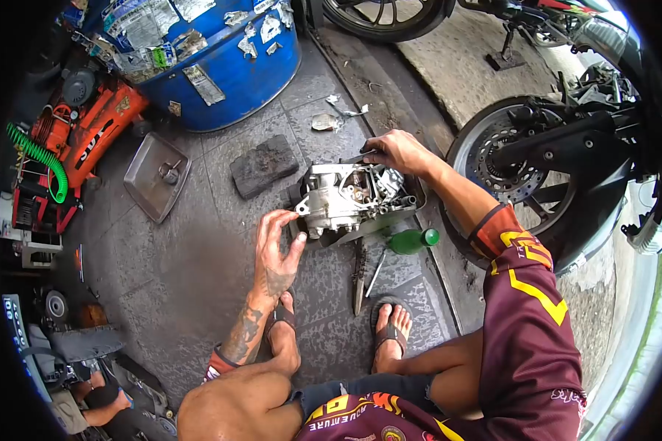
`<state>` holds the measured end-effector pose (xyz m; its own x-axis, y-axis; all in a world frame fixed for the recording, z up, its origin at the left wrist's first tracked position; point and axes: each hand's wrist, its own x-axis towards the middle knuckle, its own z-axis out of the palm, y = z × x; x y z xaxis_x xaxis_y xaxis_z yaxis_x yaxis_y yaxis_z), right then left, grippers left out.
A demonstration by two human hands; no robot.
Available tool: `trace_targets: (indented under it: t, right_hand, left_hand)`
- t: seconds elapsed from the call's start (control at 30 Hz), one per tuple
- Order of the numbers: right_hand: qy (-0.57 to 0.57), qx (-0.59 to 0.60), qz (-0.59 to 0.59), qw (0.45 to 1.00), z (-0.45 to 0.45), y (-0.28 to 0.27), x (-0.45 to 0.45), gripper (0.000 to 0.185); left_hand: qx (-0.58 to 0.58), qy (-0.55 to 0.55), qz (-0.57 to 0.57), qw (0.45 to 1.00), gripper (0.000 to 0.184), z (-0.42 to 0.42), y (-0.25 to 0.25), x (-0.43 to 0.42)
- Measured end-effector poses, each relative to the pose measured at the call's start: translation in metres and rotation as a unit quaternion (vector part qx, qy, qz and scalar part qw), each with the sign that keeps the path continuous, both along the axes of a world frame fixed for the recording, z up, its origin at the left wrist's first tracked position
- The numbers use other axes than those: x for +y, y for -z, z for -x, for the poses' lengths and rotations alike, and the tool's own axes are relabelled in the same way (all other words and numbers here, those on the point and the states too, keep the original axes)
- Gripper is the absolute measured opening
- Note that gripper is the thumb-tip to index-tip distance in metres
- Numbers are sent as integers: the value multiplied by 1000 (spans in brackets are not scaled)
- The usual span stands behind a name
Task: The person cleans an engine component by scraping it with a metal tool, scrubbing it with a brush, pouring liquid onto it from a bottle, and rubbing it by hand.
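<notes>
A silver metal engine block with an open cavity on its right side sits in front of me, in or over a shallow greyish pan. My left hand is at its near left corner, fingers apart, the fingertips at or just touching the casing. At the far right edge of the block, my right hand has its fingers curled around a dark edge or flat piece; what exactly it grips is hidden. Close by lie a green bottle, a dark bristled brush and a thin pale rod.
A dark rectangular block and a metal basin lie to the left. Behind stands a blue drum, with an orange compressor beside it. A motorcycle wheel is close on the right. Another person's hand shows at lower left.
</notes>
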<state>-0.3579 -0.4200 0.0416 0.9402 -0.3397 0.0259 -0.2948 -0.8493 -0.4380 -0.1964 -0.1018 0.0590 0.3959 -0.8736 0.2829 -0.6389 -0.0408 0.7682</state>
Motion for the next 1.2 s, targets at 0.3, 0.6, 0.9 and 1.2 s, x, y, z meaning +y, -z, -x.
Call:
trace_targets:
  t: [0.3, 0.6, 0.9, 1.2]
  right_hand:
    - [-68, -61, -56, 994, -2, -2, 14, 21]
    - [6, 14, -63, 998, -8, 10, 5, 28]
    - [96, 103, -21, 990, 25, 17, -9, 40]
    - [54, 107, -11, 993, 37, 1, -9, 33]
  left_hand:
    - [44, 7, -16, 999, 34, 0, 9, -4]
    - [15, 17, -26, 999, 33, 3, 11, -9]
    - [-11, 20, -29, 999, 32, 6, 13, -14]
    - [-128, 30, -85, 988, 64, 6, 26, -55]
